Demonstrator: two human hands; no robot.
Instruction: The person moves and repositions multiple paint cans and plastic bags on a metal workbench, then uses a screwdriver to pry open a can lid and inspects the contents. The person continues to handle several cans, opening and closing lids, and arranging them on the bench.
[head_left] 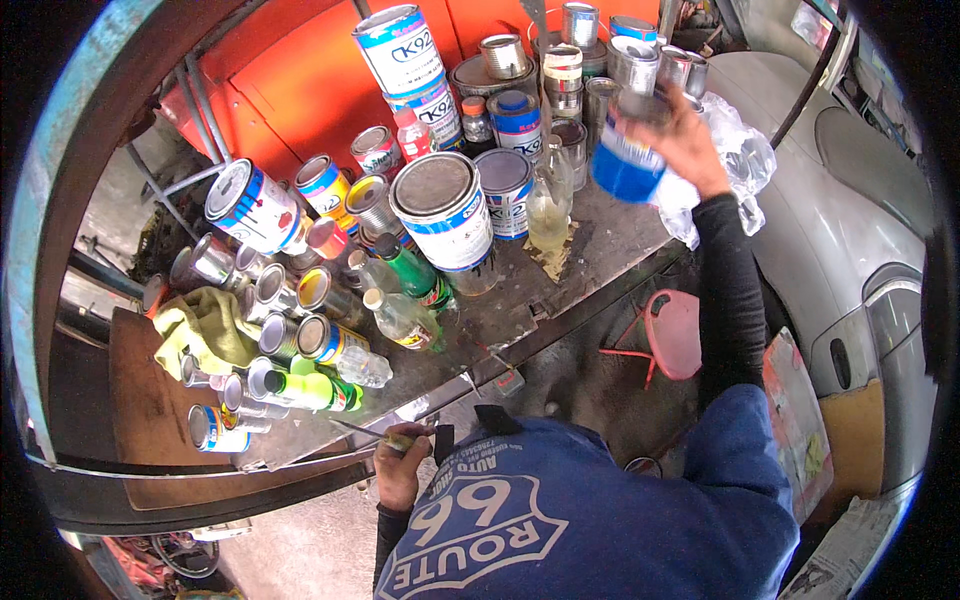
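My right hand (685, 140) is raised over the bench's right end. It grips a blue-and-white paint can (627, 165), smeared by motion. Below the near edge of the bench, close to my body, my left hand (400, 468) is closed around a thin tool (358, 429) with a dark, narrow shaft and what looks like a yellowish handle; its exact kind I cannot make out. On the workbench (505, 315), a clear glass bottle (550, 215) with pale liquid stands left of the raised can. Beside that bottle are a blue-lidded can (505, 195) and a large white paint can (440, 215).
Several cans and bottles crowd the bench's left half, with a yellow-green cloth (207, 330) among them. More tins (632, 62) stand at the back right. A clear plastic bag (735, 160) hangs beside my right forearm. Beyond are a pink chair (672, 335) and a silver car (810, 220).
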